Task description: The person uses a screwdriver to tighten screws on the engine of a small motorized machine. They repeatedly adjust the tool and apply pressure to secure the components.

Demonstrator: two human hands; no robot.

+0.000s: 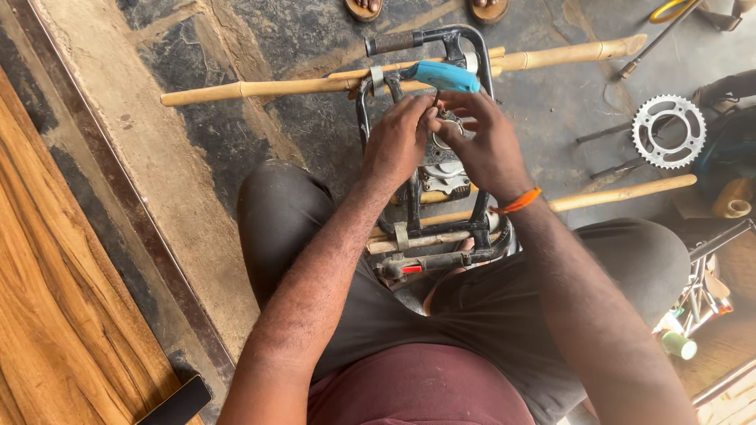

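A small engine sits inside a black tubular frame between my knees. My left hand and my right hand meet on top of the engine, fingers pinched around a small metal part that they mostly hide. A blue-handled tool lies across the frame just beyond my fingers. On my right wrist is an orange band. A long bamboo pole runs across the floor under the frame's far end.
A second bamboo pole lies to the right. A steel sprocket rests on the stone floor at right, with rods near it. Another person's sandalled feet show at the top. A wooden board fills the left.
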